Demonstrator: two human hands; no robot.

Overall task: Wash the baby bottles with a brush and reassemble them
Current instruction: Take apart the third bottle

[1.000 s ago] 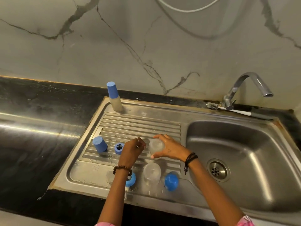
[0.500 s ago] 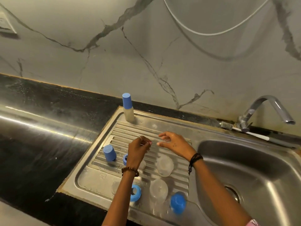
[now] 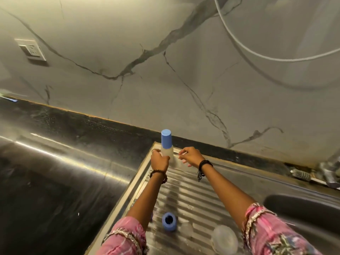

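Observation:
A capped baby bottle [image 3: 166, 144] with a blue cap stands upright at the far left corner of the steel draining board [image 3: 195, 196]. My left hand [image 3: 159, 159] grips its clear lower body. My right hand [image 3: 190, 156] hovers just right of the bottle, fingers loosely bent, holding nothing. Near the bottom of the view a blue screw ring [image 3: 169, 221] lies on the ribs, and a clear bottle body [image 3: 224, 239] stands beside my right sleeve. The bottle brush [image 3: 303, 175] lies at the far right by the tap base.
The sink basin [image 3: 301, 210] opens at the right. A black counter [image 3: 55, 172] stretches left of the draining board. A marble wall with a socket [image 3: 32, 49] and a hanging white cable [image 3: 257, 54] rises behind.
Both hands moved away from the loose parts to the far corner. My left hand has taken hold of the capped bottle. The camera tilted up, so most loose parts left the view.

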